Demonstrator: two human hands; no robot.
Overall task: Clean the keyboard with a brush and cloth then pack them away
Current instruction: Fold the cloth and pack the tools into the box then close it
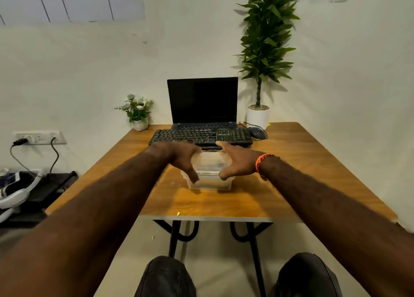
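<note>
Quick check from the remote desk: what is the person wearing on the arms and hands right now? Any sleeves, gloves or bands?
Both forearms are bare, with no sleeves in view and no gloves. The right hand has an orange corded band around its wrist. The left hand shows no band, ring or watch that I can make out.

One keyboard (200, 136), one laptop (202, 103), two plants (266, 38).

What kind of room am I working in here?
Likely a small office or home desk corner: a wooden table against a plain wall, holding an open laptop, a keyboard and mouse.
</note>
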